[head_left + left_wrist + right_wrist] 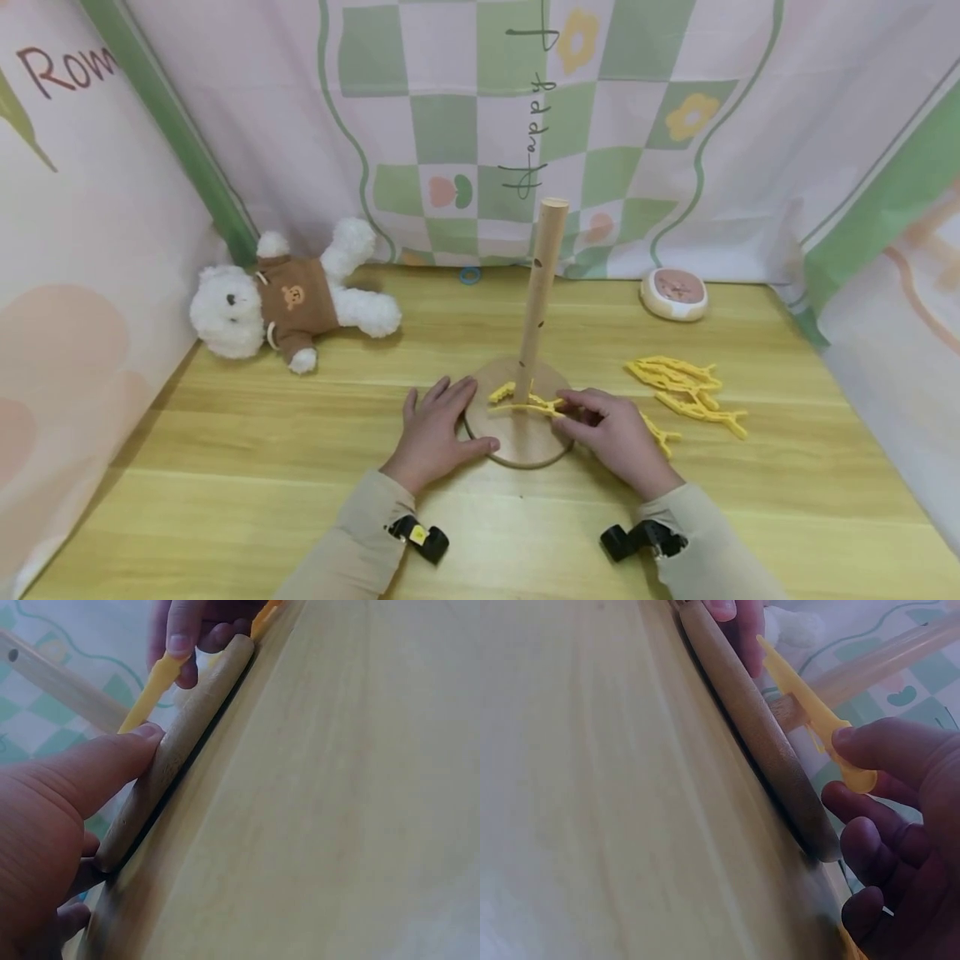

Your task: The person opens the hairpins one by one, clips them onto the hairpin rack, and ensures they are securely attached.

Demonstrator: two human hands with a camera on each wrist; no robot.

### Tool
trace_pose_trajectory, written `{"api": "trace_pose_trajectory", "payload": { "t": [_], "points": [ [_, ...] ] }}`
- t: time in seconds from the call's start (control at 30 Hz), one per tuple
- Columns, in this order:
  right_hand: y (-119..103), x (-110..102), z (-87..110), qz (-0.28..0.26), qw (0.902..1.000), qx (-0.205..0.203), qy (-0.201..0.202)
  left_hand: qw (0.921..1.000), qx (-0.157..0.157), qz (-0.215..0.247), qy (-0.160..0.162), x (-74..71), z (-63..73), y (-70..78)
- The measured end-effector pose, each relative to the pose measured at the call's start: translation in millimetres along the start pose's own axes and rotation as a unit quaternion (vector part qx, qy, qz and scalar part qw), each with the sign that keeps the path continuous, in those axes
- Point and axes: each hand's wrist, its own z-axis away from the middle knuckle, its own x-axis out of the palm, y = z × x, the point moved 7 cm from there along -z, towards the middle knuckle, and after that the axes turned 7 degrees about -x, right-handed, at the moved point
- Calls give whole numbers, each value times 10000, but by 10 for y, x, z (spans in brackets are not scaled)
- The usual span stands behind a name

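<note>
A round wooden base (517,442) carries an upright wooden post (542,283) with small dark holes. My left hand (438,433) rests on the base's left edge, fingers fairly straight and spread, the thumb (131,754) along the front rim. At the right side my right hand (611,429) pinches the forked end of a yellow hair clip (810,705) between thumb and fingers. The clip reaches left past the foot of the post, its toothed arms spread on either side of it in the head view. Several more yellow hair clips (682,375) lie beyond the right hand.
A white plush bear (300,296) in a brown shirt lies on the wooden table (225,467) at the left. At the back stands a small white and pink clock (675,293); a blue ring (469,275) lies by the curtain (442,125). Curtains also hang at both sides.
</note>
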Motion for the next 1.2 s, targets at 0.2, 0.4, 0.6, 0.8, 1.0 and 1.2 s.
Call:
{"api": "trace_pose_trajectory", "payload": {
  "t": [0.2, 0.4, 0.6, 0.8, 1.0, 1.2],
  "points": [
    [3, -19, 16, -42, 9997, 249, -35, 10000, -9, 50, -5, -2, 2, 7],
    [-9, -86, 65, 77, 9996, 253, 130, 9999, -27, 115, -21, -17, 8, 10],
    [11, -169, 154, 188, 9991, 230, 293, 9999, -35, 141, -27, -18, 22, 0],
    [49, -288, 225, 424, 9977, 113, 520, 9999, -53, 126, -41, 1, 27, -15],
    [96, -463, 256, 742, 9938, -35, 829, 9999, -83, 130, -53, 4, 21, -15],
    [194, -661, 325, 906, 9911, 93, 976, 9999, -73, 117, -71, -12, 26, 1]
  ]
}}
